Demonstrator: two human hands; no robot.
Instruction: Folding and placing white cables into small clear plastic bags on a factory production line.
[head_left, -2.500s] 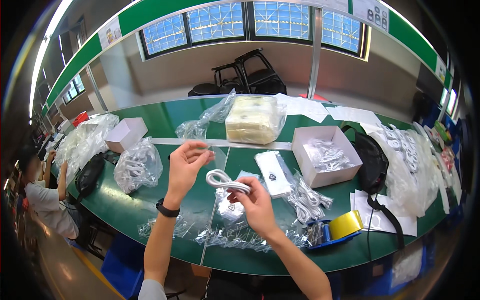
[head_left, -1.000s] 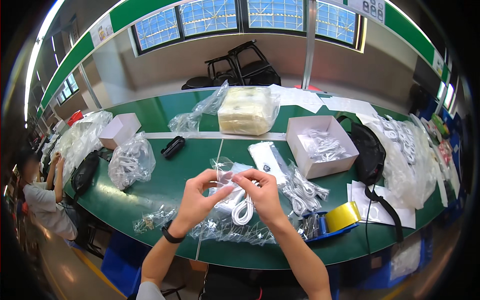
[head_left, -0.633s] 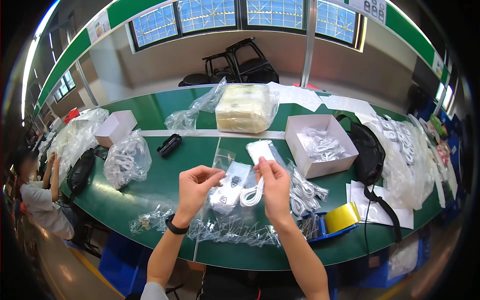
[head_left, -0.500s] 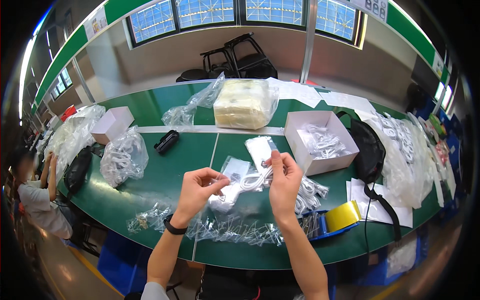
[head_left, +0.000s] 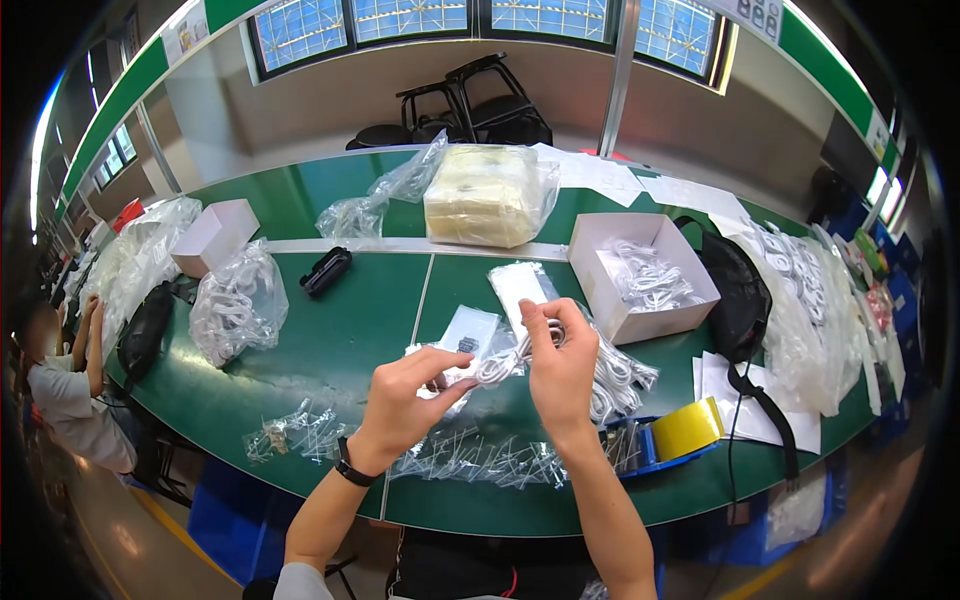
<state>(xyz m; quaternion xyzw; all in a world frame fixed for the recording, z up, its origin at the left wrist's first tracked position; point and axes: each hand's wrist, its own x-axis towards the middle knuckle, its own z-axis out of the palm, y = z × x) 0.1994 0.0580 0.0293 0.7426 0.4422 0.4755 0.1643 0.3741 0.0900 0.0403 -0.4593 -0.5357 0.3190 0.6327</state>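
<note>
A coiled white cable point(head_left: 503, 366) stretches between my hands above the green table. My right hand point(head_left: 563, 370) pinches the coil at its right end between thumb and fingers. At the coil's left end my left hand point(head_left: 415, 398) has its thumb and forefinger around the cable, the tips slightly apart. Beneath the hands lie a clear bag with a white card point(head_left: 470, 330) and another flat white packet point(head_left: 520, 290). More bundled white cables point(head_left: 618, 385) rest just right of my right hand. Several small clear plastic pieces point(head_left: 480, 460) form a row nearer me.
A white box point(head_left: 650, 325) of cables stands at right, beside a black bag point(head_left: 735, 290). Yellow tape on a blue dispenser point(head_left: 685, 430) sits near the front edge. Farther back are a plastic-wrapped block point(head_left: 480, 200), a black case point(head_left: 326, 271) and bagged cables point(head_left: 235, 305). Another person point(head_left: 75, 390) works at far left.
My left hand has moved slightly right onto the coil's left end, its fingers spread a little wider. My right hand still grips the cable. The view has shifted slightly.
</note>
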